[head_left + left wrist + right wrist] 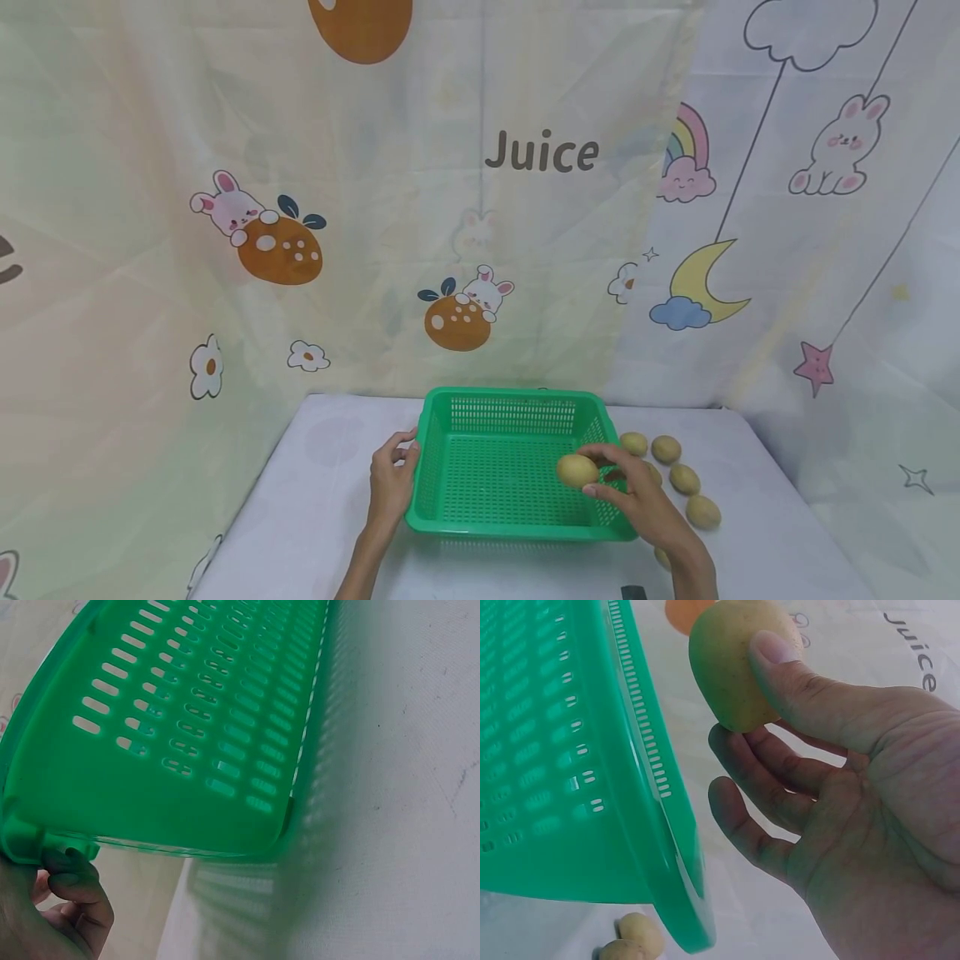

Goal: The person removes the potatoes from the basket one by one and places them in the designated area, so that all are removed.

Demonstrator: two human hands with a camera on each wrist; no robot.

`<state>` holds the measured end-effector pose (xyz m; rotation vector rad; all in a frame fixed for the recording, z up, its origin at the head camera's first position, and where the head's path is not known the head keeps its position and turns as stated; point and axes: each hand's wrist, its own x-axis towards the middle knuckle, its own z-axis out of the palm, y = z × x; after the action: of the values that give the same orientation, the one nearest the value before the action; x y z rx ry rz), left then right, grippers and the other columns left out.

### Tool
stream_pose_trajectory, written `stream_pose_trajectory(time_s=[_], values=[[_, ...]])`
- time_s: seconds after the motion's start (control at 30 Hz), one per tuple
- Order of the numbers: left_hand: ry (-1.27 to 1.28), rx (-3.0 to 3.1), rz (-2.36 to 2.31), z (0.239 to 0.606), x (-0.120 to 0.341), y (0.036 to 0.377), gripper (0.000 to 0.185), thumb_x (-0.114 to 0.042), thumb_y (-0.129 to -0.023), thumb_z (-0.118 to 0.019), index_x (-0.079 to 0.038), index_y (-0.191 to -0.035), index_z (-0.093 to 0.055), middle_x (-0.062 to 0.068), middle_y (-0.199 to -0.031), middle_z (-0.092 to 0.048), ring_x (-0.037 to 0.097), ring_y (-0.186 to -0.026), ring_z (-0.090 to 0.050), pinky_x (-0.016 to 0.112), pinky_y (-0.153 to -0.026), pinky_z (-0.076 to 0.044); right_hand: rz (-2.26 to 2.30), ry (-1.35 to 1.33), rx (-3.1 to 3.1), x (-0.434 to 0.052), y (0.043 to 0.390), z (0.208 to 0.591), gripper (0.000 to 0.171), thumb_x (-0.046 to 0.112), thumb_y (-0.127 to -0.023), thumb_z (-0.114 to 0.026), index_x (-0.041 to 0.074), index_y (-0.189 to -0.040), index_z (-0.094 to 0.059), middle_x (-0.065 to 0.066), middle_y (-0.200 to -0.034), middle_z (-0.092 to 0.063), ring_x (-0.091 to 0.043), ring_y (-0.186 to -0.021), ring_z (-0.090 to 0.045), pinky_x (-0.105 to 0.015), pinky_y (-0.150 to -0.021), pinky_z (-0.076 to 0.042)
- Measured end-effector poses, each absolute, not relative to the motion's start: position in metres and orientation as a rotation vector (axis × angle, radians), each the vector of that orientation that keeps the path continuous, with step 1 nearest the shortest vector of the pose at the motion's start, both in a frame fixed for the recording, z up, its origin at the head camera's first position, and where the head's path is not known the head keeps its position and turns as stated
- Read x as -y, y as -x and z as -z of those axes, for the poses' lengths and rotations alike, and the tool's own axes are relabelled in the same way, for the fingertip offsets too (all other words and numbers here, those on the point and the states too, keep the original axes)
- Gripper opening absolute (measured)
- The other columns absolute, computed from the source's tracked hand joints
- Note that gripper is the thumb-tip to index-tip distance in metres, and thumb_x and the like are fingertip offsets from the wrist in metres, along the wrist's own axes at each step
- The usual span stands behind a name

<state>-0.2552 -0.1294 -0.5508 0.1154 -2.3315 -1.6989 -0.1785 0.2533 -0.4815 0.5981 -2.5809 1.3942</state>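
A green plastic basket (498,479) with slotted walls stands on the white table, its inside bare in the head view. At its left side my left hand (392,482) grips the rim; in the left wrist view the curled fingers (79,889) hold it near a corner. My right hand (643,497) pinches a yellowish potato (577,472) over the right part of the basket. The right wrist view shows the thumb pressed on this potato (731,667), with the lower fingers spread loosely beneath, beside the basket's rim.
Several more potatoes (702,512) lie on the table right of the basket, some partly hidden by my right hand and arm. A small dark object (633,592) sits at the bottom edge. A printed cloth (547,333) hangs behind the table (330,467).
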Motion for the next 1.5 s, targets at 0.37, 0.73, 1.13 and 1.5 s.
stream_pose_trajectory(time_s=[0.37, 0.73, 1.13, 1.5], values=[[-0.111, 2.330, 1.701, 0.551, 0.129, 0.256, 0.029, -0.013, -0.111, -0.062, -0.005, -0.137, -0.073, 0.016, -0.099, -0.078, 0.016, -0.072, -0.069, 0.023, -0.064, -0.056, -1.399, -0.611, 2.574, -0.253, 0.177, 0.483, 0.041, 0.015, -0.101, -0.078, 0.012, -0.140, -0.067, -0.005, -0.128, -0.077, -0.002, -0.115, -0.066, -0.032, -0.091, -0.059], [-0.096, 2.326, 1.699, 0.550, 0.129, 0.254, 0.030, -0.012, -0.111, -0.061, -0.005, -0.138, -0.072, 0.016, -0.103, -0.078, 0.015, -0.074, -0.069, 0.023, -0.065, -0.056, -1.354, -0.681, 2.511, -0.257, 0.173, 0.481, 0.042, 0.008, -0.100, -0.077, 0.010, -0.140, -0.066, -0.008, -0.126, -0.078, -0.004, -0.112, -0.068, -0.029, -0.087, -0.059], [-0.086, 2.324, 1.725, 0.551, 0.131, 0.255, 0.030, -0.013, -0.112, -0.060, -0.004, -0.139, -0.071, 0.019, -0.101, -0.079, 0.017, -0.069, -0.075, 0.024, -0.064, -0.058, -1.333, -0.699, 2.452, -0.260, 0.165, 0.474, 0.043, 0.003, -0.097, -0.078, 0.006, -0.139, -0.067, -0.012, -0.125, -0.077, 0.002, -0.113, -0.066, -0.031, -0.084, -0.060], [-0.083, 2.320, 1.715, 0.552, 0.132, 0.256, 0.030, -0.013, -0.112, -0.060, -0.004, -0.138, -0.071, 0.019, -0.103, -0.079, 0.018, -0.072, -0.075, 0.024, -0.065, -0.058, -1.288, -0.718, 2.439, -0.271, 0.160, 0.468, 0.047, -0.002, -0.095, -0.078, 0.005, -0.140, -0.066, -0.011, -0.126, -0.076, 0.001, -0.116, -0.067, -0.031, -0.086, -0.060]])
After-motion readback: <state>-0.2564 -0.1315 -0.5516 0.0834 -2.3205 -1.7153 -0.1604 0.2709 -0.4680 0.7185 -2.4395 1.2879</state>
